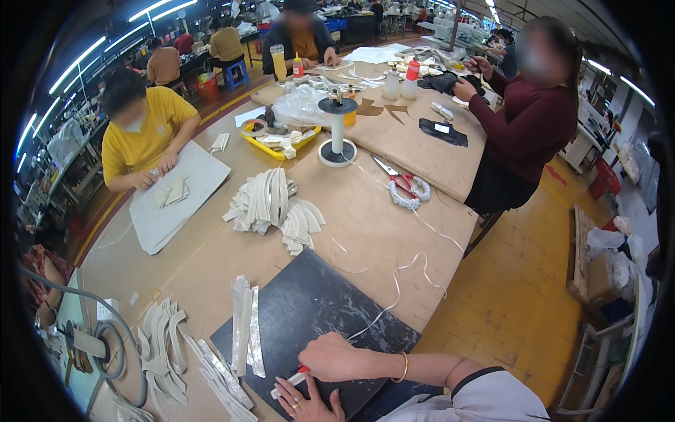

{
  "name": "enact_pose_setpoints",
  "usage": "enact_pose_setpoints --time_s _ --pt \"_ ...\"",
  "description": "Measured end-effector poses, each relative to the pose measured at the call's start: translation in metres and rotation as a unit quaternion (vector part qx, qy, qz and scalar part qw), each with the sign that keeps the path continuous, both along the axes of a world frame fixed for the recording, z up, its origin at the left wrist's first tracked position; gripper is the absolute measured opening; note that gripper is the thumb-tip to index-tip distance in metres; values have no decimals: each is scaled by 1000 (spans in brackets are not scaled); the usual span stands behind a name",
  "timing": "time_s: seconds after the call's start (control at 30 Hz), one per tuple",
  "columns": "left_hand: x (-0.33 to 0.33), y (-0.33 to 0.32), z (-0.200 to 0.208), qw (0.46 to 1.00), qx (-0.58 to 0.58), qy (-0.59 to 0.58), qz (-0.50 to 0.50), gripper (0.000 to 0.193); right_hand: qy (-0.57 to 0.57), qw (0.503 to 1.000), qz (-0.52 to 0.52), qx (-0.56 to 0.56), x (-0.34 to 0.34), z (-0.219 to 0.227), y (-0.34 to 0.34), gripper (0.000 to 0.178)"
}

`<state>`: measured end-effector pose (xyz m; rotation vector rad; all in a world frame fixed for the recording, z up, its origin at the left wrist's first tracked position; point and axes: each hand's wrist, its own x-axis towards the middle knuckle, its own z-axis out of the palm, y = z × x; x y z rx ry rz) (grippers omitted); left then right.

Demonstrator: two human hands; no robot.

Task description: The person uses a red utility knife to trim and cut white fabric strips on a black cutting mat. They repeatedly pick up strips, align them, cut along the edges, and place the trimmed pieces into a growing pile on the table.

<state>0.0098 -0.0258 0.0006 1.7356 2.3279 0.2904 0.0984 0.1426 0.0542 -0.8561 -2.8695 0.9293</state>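
My right hand (336,359) is closed in a fist over the black cutting mat (316,302). A small red piece shows beneath its fingers; the rest of that thing is hidden. Just below it, my left hand (311,402) lies with fingers stretched out and spread, its fingertips on a short pale strip (290,384) on the mat. Thin white tape (394,299) trails across the table and ends near my right hand. Long pale strips with a shiny film (244,327) rest on the mat's left part.
Curved pale strips are heaped (264,200) mid-table, with more piles (163,344) at left. Beyond stand a spool (337,137), red-handled scissors (408,190) and a yellow tray (302,144). A person in yellow (151,130) works at left, another in maroon (520,119) at right. A grey hose (119,337) loops at lower left.
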Motion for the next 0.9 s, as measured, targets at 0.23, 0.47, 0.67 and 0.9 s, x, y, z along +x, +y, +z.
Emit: enact_pose_setpoints --time_s 0.23,0.47,0.67,0.9 --pt "-6 -5 -10 999 27 13 -23 73 49 998 29 -12 4 13 0 15" --pt "-3 -2 -9 1000 -3 -19 1 72 18 1000 3 -24 29 15 7 33" --pt "-2 -3 -3 999 -20 26 -8 75 -17 1000 -7 -21 31 13 5 34" --pt "-1 -3 -2 999 18 22 -15 73 21 999 -3 26 22 5 -1 40"
